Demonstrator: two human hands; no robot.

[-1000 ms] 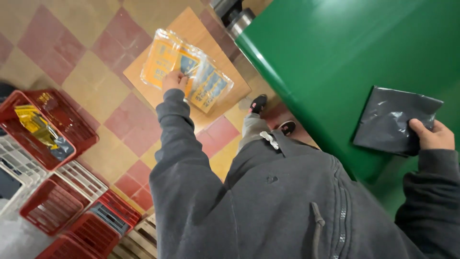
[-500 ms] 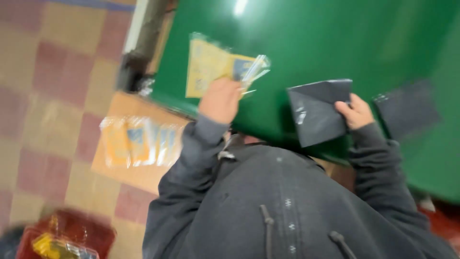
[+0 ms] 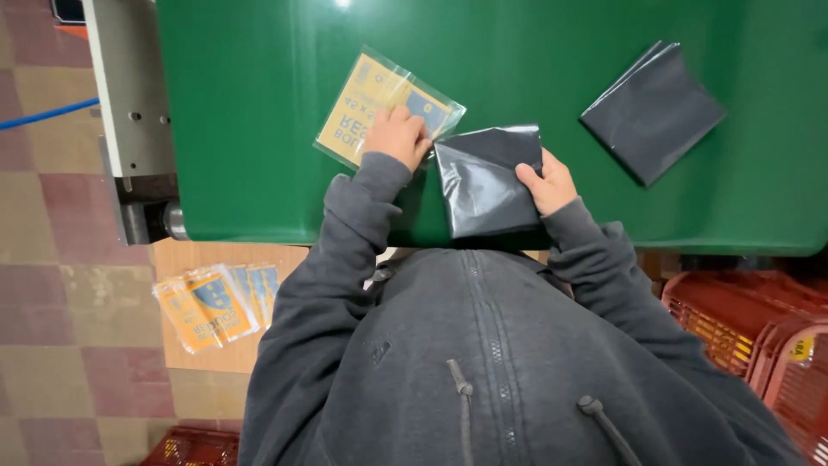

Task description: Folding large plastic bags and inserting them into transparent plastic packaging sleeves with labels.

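Clear yellow-printed plastic packet now pressed flat on green table under left hand, fingers curled. Folded dark grey plastic bag pinched by right hand, brought against the packet's 4 o'clock edge since 0.5 s ago.

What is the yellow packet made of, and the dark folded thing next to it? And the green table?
Yellow packet: looks like clear glossy plastic film over a printed yellow sheet; its edges are see-through and shiny.
Dark folded bag: probably thin plastic; it creases softly and catches a dull sheen.
Green table: smooth and slightly glossy, reflecting a lamp; could be a rubbery belt or painted surface, I cannot tell which.
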